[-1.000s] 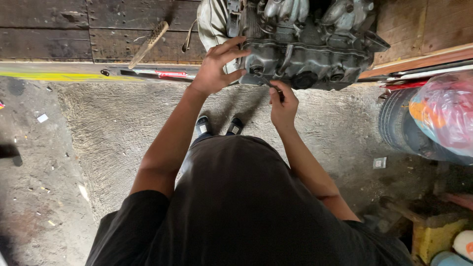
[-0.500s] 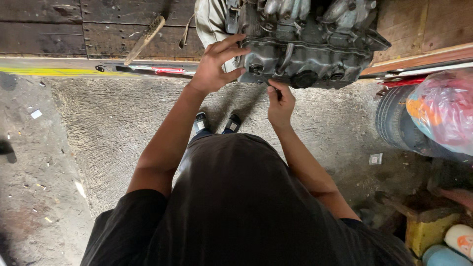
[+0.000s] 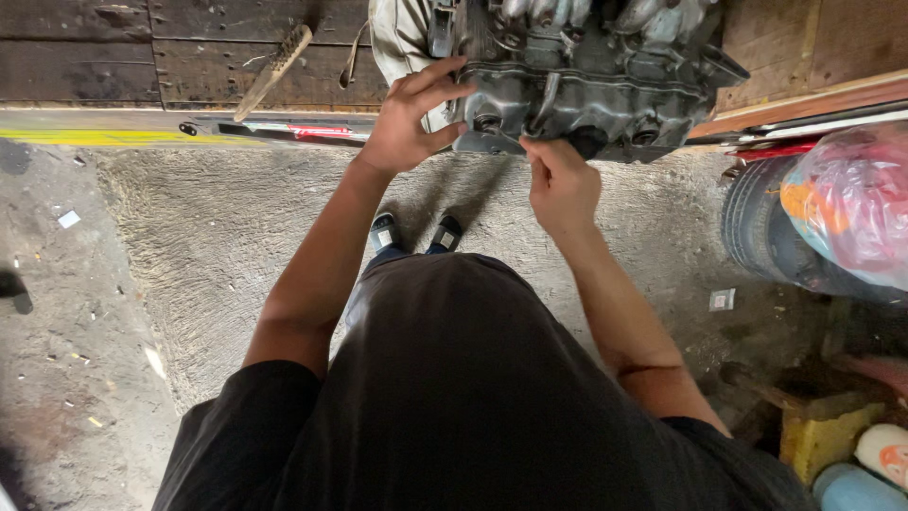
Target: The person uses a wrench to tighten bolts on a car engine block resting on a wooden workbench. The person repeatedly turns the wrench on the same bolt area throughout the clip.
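From the head camera, looking straight down, a grey metal engine block (image 3: 586,80) sat at the top of the frame, cut off by the upper edge, its near rim overhanging a rough concrete floor (image 3: 218,237). That floor lay open to the left and between the person's arms, down to the dark shoes (image 3: 414,232) just beneath the block's rim. On the right the room was tighter: a dark tyre (image 3: 757,227) and a bulging plastic bag (image 3: 851,203) of pink and orange stuff crowded the edge, with a yellow sponge block (image 3: 832,435) lower down near the right forearm. Behind the block ran dark wooden planks (image 3: 189,57), on which a wire brush (image 3: 274,61) lay tilted, and a yellow-painted strip (image 3: 104,137) marked the boundary between planks and floor. The left hand (image 3: 407,118) was spread wide, fingers splayed over the block's left corner and thumb under its rim, bracing it rather than closing round anything. The right hand (image 3: 558,185) was clenched just below the block's near rim, thumb and forefinger pinched together at the underside of the casting; whatever small part they pinched was hidden by the fingers, so I could not tell what it gripped.
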